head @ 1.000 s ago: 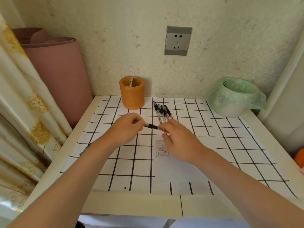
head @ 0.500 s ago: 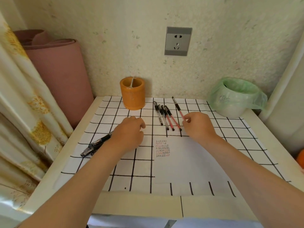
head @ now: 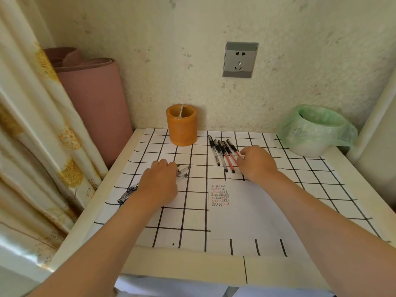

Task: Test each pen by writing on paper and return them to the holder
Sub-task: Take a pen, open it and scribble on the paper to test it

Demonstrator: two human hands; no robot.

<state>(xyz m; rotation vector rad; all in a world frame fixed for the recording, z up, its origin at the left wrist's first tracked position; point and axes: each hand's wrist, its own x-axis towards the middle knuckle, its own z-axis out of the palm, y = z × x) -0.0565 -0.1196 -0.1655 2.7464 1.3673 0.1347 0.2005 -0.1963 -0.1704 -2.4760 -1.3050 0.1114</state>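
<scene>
Our right hand [head: 257, 163] pinches the last pen [head: 232, 148] in the row [head: 220, 154] near the desk's [head: 182, 269] back edge, our left hand [head: 158, 185] curls over pens [head: 184, 170] by the left edge, grip unclear; light, stiff and slick, they seem best taken at the rubber sleeve.

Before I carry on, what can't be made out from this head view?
Head view: pens under the left hand, count and grip; the hand covers their middles.
Head view: whether the right hand pinches or touches the rightmost pen; its back hides the fingertips.
Head view: inside of the holder; its wall hides the bottom.
Head view: marks on the paper; too small to read.
</scene>
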